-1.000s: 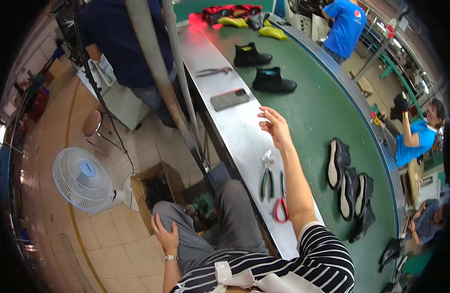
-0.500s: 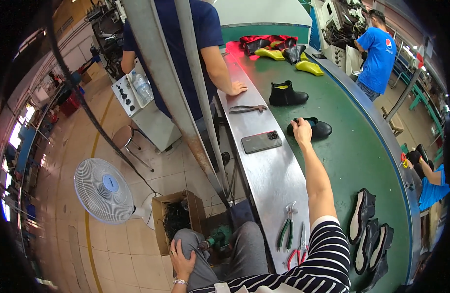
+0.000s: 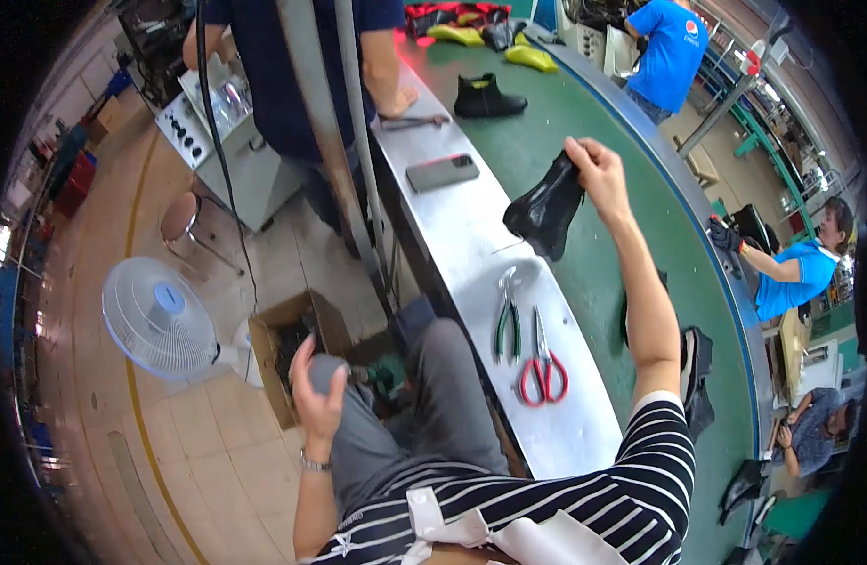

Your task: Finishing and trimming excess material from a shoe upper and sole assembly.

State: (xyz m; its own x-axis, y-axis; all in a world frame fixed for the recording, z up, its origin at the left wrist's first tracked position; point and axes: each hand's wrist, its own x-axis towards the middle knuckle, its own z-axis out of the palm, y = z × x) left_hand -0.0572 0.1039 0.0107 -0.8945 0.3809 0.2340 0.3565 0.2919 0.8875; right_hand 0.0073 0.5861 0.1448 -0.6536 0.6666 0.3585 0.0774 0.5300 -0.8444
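Our right hand (image 3: pixel 598 179) has the black boot (image 3: pixel 551 207) pinched by the top of its shaft, thumb against fingers; the boot hangs tilted, toe end down, raised above the border between the metal ledge (image 3: pixel 584 433) and the green belt (image 3: pixel 673 226), near the pliers (image 3: pixel 506 325) and scissors (image 3: pixel 542 354). A thin strand (image 3: pixel 509 250) pokes out by the lower end. Our left hand (image 3: pixel 318 391) is empty, fingers spread, by the left leg (image 3: pixel 369 447); contact there we can't tell. Handling, our guess: light enough for one hand, soft and foldable at the shaft, stiffer around toe and heel, a bit slippery where it shines, not fragile, though the surface might scuff. The shaft rim suits a quick lift but lets it swing; for steadiness we'd cup the heel or foot part too.
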